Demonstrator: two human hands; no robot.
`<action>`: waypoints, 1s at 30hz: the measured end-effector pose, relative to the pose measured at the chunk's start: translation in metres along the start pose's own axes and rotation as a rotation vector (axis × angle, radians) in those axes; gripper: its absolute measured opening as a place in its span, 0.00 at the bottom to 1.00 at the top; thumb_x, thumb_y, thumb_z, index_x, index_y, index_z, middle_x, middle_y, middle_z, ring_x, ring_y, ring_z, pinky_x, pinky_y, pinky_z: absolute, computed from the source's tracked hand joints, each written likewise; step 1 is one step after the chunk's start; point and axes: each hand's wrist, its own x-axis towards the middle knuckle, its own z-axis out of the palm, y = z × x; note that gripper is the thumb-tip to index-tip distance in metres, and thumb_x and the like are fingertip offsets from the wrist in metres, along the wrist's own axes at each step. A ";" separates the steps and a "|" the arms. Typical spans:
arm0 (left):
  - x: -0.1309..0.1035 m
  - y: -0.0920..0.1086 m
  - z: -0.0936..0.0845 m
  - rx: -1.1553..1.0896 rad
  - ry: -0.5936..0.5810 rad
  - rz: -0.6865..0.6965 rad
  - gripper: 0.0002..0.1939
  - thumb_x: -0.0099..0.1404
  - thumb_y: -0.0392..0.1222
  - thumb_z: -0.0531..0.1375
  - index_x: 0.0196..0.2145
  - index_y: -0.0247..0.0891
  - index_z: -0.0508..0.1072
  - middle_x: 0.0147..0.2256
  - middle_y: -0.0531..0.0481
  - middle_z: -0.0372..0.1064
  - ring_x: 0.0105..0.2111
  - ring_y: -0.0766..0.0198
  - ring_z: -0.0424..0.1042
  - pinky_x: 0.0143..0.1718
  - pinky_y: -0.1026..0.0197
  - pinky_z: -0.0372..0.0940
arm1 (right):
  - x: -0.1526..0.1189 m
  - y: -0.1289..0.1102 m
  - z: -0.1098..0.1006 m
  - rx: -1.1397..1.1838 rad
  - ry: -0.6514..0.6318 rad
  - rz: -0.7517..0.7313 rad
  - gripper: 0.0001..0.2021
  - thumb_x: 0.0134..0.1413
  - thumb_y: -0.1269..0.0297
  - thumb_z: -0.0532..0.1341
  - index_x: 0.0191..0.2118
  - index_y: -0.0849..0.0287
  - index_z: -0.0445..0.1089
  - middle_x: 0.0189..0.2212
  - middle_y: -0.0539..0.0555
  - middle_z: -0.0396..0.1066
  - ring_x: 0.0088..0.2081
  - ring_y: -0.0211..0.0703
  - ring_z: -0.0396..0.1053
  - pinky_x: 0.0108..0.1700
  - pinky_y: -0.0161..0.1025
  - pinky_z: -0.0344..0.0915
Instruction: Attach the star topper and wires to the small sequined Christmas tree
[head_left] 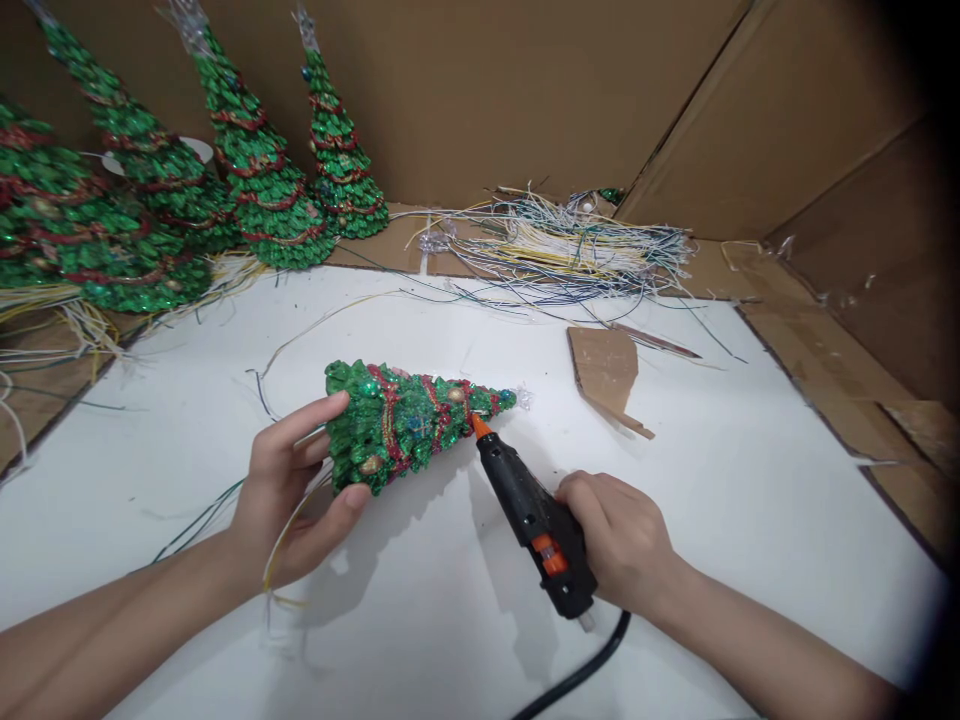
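Note:
A small green Christmas tree ornament (409,425) with red garlands, gold and blue baubles and a clear star tip lies on its side, tip pointing right. My left hand (300,480) holds it by its wide base, fingers and thumb on opposite sides. Thin white, yellow and green wires trail from the base past my wrist. My right hand (619,535) is wrapped round the handle of a black hot glue gun (529,510). Its orange nozzle is at the tree's side near the narrow end; whether it touches I cannot tell.
Several matching trees (262,180) stand at the back left. A bundle of thin wires (577,245) lies along the cardboard wall at the back. A torn cardboard piece (604,365) and a thin pointed stick (660,341) lie right of the tree. A black cord (577,680) runs off the near edge.

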 end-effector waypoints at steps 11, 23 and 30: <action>-0.001 -0.002 -0.001 0.014 -0.002 0.016 0.37 0.54 0.24 0.58 0.60 0.37 0.51 0.45 0.43 0.69 0.39 0.62 0.73 0.35 0.62 0.71 | 0.000 0.000 -0.001 -0.020 0.013 -0.004 0.07 0.47 0.76 0.51 0.24 0.57 0.55 0.16 0.48 0.54 0.19 0.37 0.47 0.22 0.35 0.47; 0.000 -0.002 -0.002 0.029 -0.016 0.029 0.39 0.53 0.22 0.57 0.60 0.36 0.50 0.46 0.44 0.68 0.40 0.63 0.73 0.36 0.63 0.71 | 0.000 0.000 -0.001 -0.030 0.016 -0.013 0.08 0.52 0.73 0.50 0.25 0.57 0.55 0.16 0.48 0.54 0.19 0.38 0.47 0.23 0.36 0.47; -0.001 -0.001 -0.001 0.023 -0.010 0.019 0.38 0.53 0.23 0.57 0.60 0.37 0.51 0.46 0.43 0.68 0.39 0.63 0.73 0.34 0.63 0.71 | -0.001 -0.001 -0.002 -0.037 0.017 -0.008 0.07 0.51 0.73 0.50 0.24 0.57 0.55 0.15 0.48 0.54 0.19 0.38 0.47 0.22 0.36 0.47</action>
